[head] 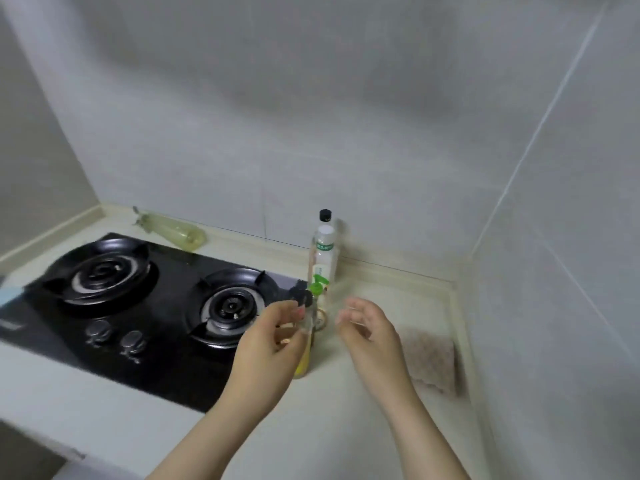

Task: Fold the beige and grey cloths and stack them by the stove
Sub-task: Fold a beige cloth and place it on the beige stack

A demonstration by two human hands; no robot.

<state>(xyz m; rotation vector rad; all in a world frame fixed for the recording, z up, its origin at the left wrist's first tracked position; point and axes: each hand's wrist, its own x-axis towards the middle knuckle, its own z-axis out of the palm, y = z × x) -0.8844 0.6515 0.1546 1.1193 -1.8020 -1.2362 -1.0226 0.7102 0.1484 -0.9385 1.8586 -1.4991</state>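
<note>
A folded beige cloth (431, 362) lies flat on the cream counter (346, 420), right of the stove and against the right wall's ledge. A darker edge shows along its right and lower side; I cannot tell whether that is the grey cloth. My left hand (273, 341) is at the stove's right edge, its fingers curled round the neck of a glass oil bottle (302, 367) with yellow liquid and a black top. My right hand (369, 329) hovers just left of the beige cloth, fingers loosely curled and holding nothing. Both hands are blurred.
The black two-burner gas stove (145, 299) fills the left of the counter, knobs at its front. A tall clear bottle with a black cap (324, 258) and a green-pump bottle (318, 289) stand behind the oil bottle. A plastic bottle (173, 230) lies by the back wall.
</note>
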